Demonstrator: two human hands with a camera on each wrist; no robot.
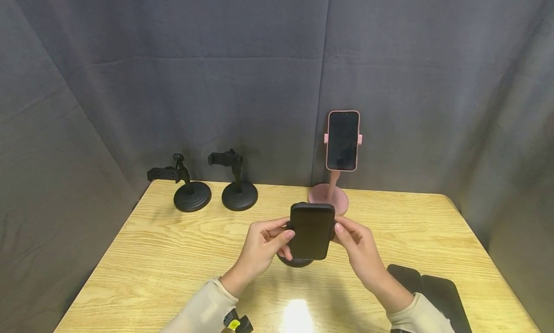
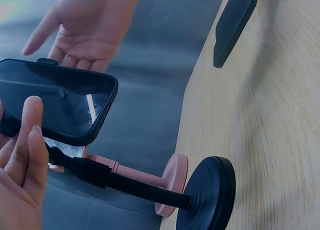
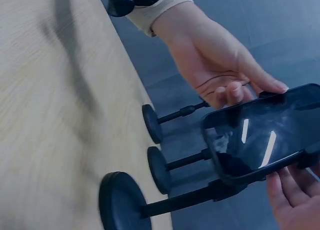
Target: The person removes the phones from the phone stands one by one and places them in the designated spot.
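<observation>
A smartphone (image 1: 312, 232) in a black case sits upright, facing me, in the clamp of a black phone stand (image 2: 150, 188) with a round base. My left hand (image 1: 259, 246) grips the phone's left edge, thumb at the front and fingers curled behind. On the opposite edge, my right hand (image 1: 357, 244) pinches at the side clamp (image 2: 47, 61) with thumb and fingers. In the right wrist view, the left thumb presses the phone's rim. The phone covers most of the stand's neck in the head view.
Behind, a pink stand (image 1: 332, 191) holds a phone in a pink case (image 1: 343, 141). Two black phone stands (image 1: 192, 196) (image 1: 240, 195) with bare clamps stand at the back left. Dark flat phones (image 1: 446, 294) lie on the table (image 1: 164, 275) by the right forearm. Grey curtain (image 1: 216, 83) surrounds the table.
</observation>
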